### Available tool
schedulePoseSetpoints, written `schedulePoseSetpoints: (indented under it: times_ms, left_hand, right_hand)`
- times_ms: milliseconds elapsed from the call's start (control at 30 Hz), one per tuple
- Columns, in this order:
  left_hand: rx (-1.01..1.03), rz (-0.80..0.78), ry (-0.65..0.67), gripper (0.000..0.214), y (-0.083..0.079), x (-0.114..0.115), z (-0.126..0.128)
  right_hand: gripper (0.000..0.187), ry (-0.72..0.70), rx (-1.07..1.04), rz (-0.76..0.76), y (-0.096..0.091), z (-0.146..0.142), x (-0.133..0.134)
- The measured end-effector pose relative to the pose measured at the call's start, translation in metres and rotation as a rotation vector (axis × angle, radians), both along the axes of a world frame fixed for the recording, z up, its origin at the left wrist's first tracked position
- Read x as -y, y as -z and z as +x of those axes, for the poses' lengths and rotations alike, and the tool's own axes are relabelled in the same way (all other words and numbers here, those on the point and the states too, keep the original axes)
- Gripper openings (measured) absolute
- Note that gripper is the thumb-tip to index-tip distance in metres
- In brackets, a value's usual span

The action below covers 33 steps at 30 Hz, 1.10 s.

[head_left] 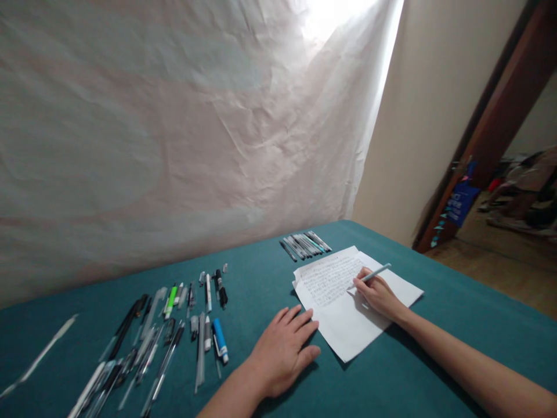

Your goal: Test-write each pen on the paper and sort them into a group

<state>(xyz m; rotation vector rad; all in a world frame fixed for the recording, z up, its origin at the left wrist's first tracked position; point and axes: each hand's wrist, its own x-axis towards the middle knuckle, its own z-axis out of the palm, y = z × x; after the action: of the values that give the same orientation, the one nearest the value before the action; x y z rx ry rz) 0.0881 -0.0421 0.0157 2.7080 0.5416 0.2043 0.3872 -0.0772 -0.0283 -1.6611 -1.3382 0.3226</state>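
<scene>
My right hand (375, 290) grips a light grey-blue pen (379, 271), its tip down on a white sheet of paper (343, 334). Rows of small handwriting cover the sheet's upper half; the lower part is blank. More paper (402, 284) lies underneath, sticking out to the right. Flat on the table, my left hand (289, 342) has its fingers spread, the fingertips at the paper's left edge, and holds nothing.
Several pens (307, 245) lie in a row behind the paper. Many loose pen parts are spread over the left of the green tablecloth (256, 290), including a blue barrel (220, 339) and a green one (171, 301). A pale sheet (195, 145) hangs behind the table.
</scene>
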Motion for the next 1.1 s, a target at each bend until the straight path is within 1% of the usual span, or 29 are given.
schedulePoseSetpoints:
  times_ms: [333,667,767,933,1033,1100]
  left_hand:
    - [-0.005,-0.005,-0.009,0.049,0.000,0.001,0.000]
    - [-0.015,0.000,-0.006,0.050,-0.001,0.001,0.000]
    - [-0.012,-0.001,-0.004,0.049,0.000,0.000,0.000]
    - [0.000,-0.004,-0.001,0.048,0.001,0.000,-0.001]
    - [0.026,0.000,-0.018,0.045,0.001,0.002,-0.002]
    - [0.068,0.003,-0.037,0.042,0.001,0.005,-0.004]
  right_hand:
    - [0.020,0.031,-0.054,-0.001,-0.004,-0.004,0.002]
    - [0.018,0.005,0.007,0.002,0.000,0.001,0.001]
    - [0.018,0.001,-0.055,-0.003,0.001,0.002,0.000]
    - [0.019,0.037,-0.193,-0.023,0.005,0.007,-0.002]
    - [0.022,0.039,-0.180,-0.033,0.000,0.000,-0.002]
    - [0.024,0.000,-0.144,-0.027,-0.008,-0.012,-0.002]
